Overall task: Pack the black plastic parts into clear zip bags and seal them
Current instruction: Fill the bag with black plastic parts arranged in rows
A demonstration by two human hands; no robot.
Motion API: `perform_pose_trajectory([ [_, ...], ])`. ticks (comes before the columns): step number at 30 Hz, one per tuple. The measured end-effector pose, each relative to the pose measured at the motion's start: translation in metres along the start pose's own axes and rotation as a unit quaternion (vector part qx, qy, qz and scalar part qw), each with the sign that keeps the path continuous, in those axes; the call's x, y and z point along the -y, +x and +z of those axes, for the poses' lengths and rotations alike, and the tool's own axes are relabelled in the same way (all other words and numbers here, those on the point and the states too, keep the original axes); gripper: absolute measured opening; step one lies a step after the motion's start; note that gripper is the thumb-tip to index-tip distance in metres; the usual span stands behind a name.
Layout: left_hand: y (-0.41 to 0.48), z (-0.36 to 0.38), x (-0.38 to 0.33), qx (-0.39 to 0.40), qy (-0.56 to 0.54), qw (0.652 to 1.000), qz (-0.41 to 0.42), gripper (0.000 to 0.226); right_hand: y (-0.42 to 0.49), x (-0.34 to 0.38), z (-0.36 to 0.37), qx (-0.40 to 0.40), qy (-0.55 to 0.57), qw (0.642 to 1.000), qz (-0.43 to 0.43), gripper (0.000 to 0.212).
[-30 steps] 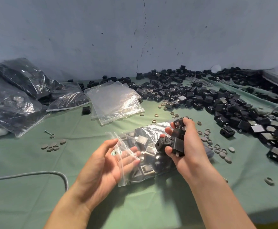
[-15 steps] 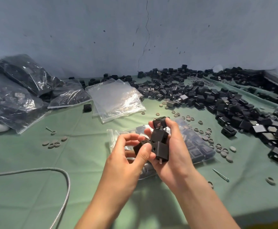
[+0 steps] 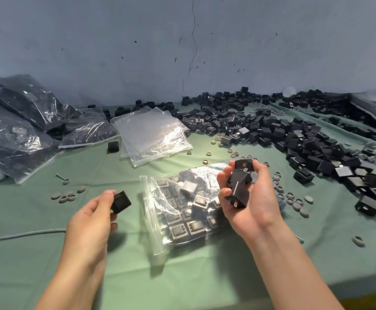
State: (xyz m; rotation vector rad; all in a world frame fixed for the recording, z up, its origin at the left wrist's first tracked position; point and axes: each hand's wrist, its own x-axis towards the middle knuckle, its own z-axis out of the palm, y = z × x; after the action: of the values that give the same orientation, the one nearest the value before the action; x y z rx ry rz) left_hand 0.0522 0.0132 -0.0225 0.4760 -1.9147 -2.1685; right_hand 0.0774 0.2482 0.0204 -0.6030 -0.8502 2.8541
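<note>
This looks like a small packing workshop. A green cloth-covered table [image 3: 182, 276] stands against a bare, cracked grey-blue wall [image 3: 137, 41]. Loose black plastic parts [image 3: 294, 135] are heaped across the right of the frame, filled bags [image 3: 14, 130] are piled at upper left, empty clear zip bags [image 3: 153, 133] are stacked in the centre, and grey washers [image 3: 67, 196] lie scattered.

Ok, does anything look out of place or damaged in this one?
Minor things only. One black part sits alone left of the empty bags, away from the main pile. A loose screw lies near grey washers. The wall has a long crack.
</note>
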Motion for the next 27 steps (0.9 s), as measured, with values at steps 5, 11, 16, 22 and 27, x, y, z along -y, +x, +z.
perform_pose_trajectory([
  [5, 0.0, 0.014, 0.011, 0.077, -0.011, 0.994, -0.08, 0.01, 0.004, 0.003, -0.001, -0.001, 0.022, 1.0, 0.0, 0.033],
  [11, -0.009, 0.038, 0.013, 0.127, 0.009, 0.987, -0.094, 0.015, 0.006, 0.004, -0.002, 0.004, 0.024, 1.0, -0.013, 0.033],
  [16, -0.015, 0.044, 0.016, 0.099, 0.105, 0.989, -0.044, 0.032, 0.007, 0.003, -0.002, 0.006, 0.024, 1.0, -0.013, 0.035],
  [22, -0.02, 0.046, -0.004, 0.144, -0.045, 0.984, -0.099, 0.028, 0.008, 0.001, 0.0, 0.005, 0.025, 1.0, -0.008, 0.034],
  [27, -0.028, 0.053, -0.013, 0.222, -0.035, 0.968, -0.115, 0.032, 0.009, 0.0, -0.001, 0.009, 0.023, 1.0, -0.001, 0.032],
])
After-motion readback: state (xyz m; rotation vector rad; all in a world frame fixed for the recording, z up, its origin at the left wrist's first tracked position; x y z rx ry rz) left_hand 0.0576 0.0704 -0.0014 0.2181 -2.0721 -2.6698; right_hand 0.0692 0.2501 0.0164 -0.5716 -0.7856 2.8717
